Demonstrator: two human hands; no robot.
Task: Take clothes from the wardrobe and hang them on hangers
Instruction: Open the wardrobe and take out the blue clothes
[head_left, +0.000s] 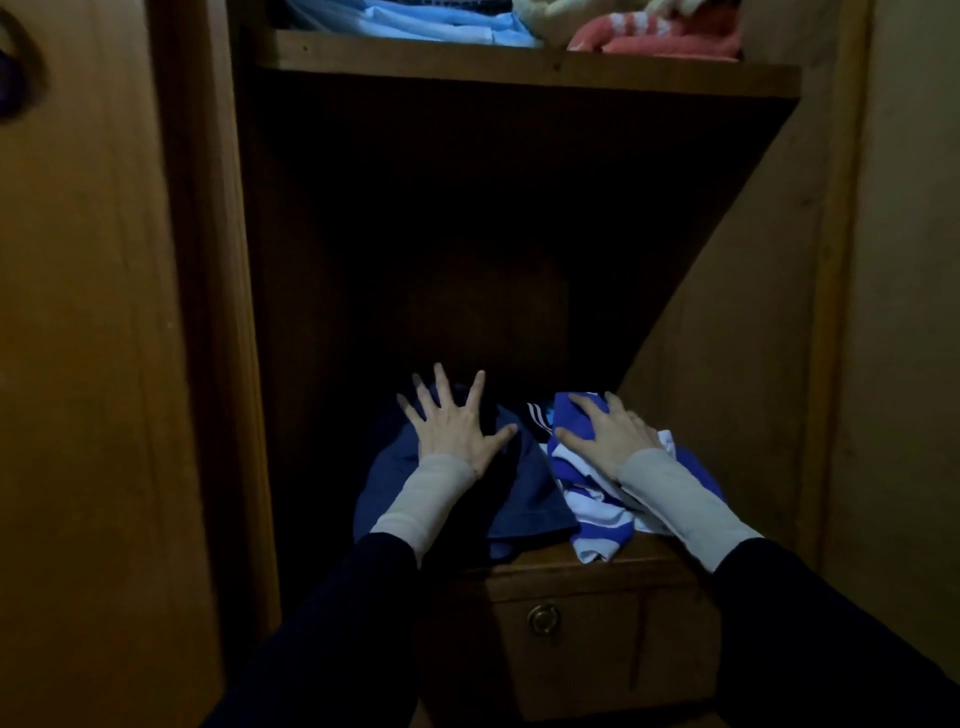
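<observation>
A crumpled dark blue fabric garment (519, 499) is seen lying on the lower wooden shelf (613, 564) of an open brown wooden wardrobe (753, 322), towards the left of the shelf. Just beside it, on the right, a bunched garment in bright blue and white stripes (597, 514) is seen, its edge hanging slightly over the front of the shelf. Between the two, further back, a small patch of dark cloth with white stripes (537, 413) is visible; what it belongs to cannot be told.

The left hand (452, 434) is laid flat on the dark blue garment, its fingers (441, 382) straight and widely spread, nothing being gripped. The right hand (613, 434) is placed on top of the striped garment, its fingers (584, 404) bent over the cloth and pressed into it. Both forearms are covered by pale grey cuffs under dark sleeves.

Below the shelf, a wooden drawer front (571, 644) with a round brass keyhole fitting (544, 618) is shown. The space above the garments is dark. At the top, an upper wooden shelf (519, 65) is seen, on which folded light blue cloth (441, 23) and a pink and white striped towel-like item (660, 34) are stacked. A wooden door panel (88, 364) is seen at the left.
</observation>
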